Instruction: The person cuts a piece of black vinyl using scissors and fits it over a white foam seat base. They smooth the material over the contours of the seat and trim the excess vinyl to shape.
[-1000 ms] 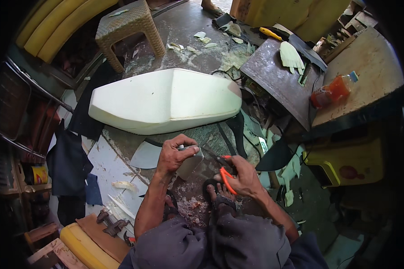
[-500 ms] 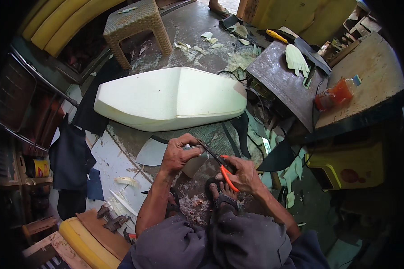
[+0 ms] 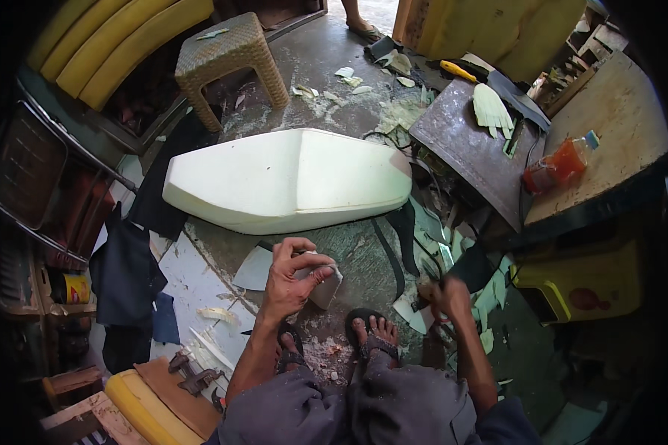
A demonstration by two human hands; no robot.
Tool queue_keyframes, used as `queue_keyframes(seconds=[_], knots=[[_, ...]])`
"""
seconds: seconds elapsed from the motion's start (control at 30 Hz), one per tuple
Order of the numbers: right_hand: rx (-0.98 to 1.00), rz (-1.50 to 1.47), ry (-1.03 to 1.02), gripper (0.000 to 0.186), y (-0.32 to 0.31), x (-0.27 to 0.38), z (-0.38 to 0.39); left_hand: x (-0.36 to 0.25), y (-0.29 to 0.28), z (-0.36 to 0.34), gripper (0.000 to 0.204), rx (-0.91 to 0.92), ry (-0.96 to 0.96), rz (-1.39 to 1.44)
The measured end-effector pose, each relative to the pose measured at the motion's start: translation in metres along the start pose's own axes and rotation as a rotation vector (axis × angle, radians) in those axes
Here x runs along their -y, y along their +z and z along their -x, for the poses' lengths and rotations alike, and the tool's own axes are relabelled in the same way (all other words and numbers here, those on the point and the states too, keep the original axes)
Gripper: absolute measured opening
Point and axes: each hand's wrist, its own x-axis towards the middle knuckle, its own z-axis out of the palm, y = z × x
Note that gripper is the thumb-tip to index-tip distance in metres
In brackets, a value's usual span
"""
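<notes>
you wear grey trousers (image 3: pixel 412 408) and dark sandals (image 3: pixel 352 326)
straps (image 3: pixel 378 346) cross your feet (image 3: pixel 363 331); forearms (image 3: pixel 254 352) bare, navy cloth (image 3: pixel 508 426) at your right

No word or number could be read. A rounded reddish mark (image 3: pixel 589 300) stood on the yellow plastic box (image 3: pixel 622 276); the yellow-and-black cylindrical can (image 3: pixel 76 289) and the clear plastic bottle of orange-red liquid (image 3: pixel 562 167) bore markings too small to make out.
</notes>
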Motion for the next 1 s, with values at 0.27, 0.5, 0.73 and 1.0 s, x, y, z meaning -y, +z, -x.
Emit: queue_keyframes(seconds=[0.27,0.5,0.73,1.0], knots=[[-0.050,-1.259,-0.001,0.068,-0.012,0.098,-0.168,-0.006,-0.015,0.000,0.039,-0.319,0.082,0.176],[0.315,-0.857,0.079,0.044,0.060,0.118,-0.051,-0.016,-0.116,0.032,0.035,-0.724,0.178,-0.276],[0.439,-0.214,-0.443,0.044,0.063,0.121,0.025,-0.071,-0.287,-0.101,0.030,-0.444,-0.231,-0.145],[0.280,-0.707,-0.291,0.059,0.041,0.180,0.017,0.184,-0.254,0.002,0.108,-0.522,-0.596,-0.403]])
